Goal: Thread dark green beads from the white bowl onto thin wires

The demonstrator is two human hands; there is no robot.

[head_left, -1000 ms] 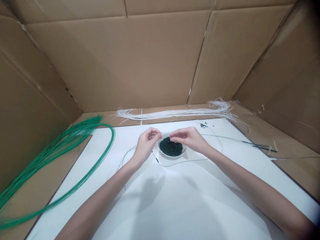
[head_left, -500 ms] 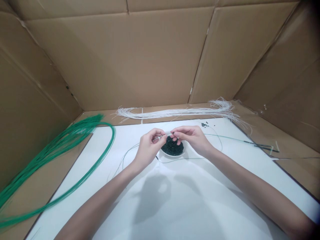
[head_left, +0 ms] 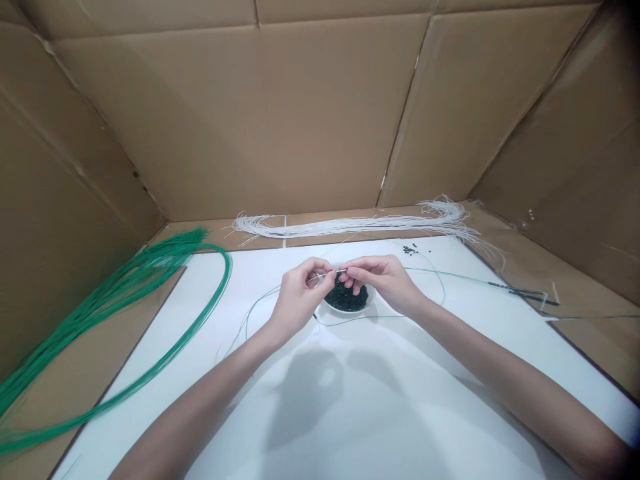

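Note:
My left hand [head_left: 306, 293] is closed in a pinch on a thin white cord [head_left: 325, 274], whose end points toward my other hand. Facing it, my right hand [head_left: 383, 280] pinches a small dark bead [head_left: 343, 270] at the cord's tip. Whether the cord passes through the bead is too small to tell. Just below both hands sits a white bowl [head_left: 346, 311] heaped with dark green beads [head_left: 347, 295]. My fingers hide part of its far rim.
Green strands [head_left: 125, 293] lie in a long bundle at the left. A bundle of white cords [head_left: 345, 227] runs along the back cardboard. Several loose dark beads [head_left: 411, 250] are at the back right, near thin green wires with dark beaded ends [head_left: 530, 295].
My two hands stay almost in place. The right fingertips have shifted slightly, and the dark bead now sits in line with the white cord's tip.

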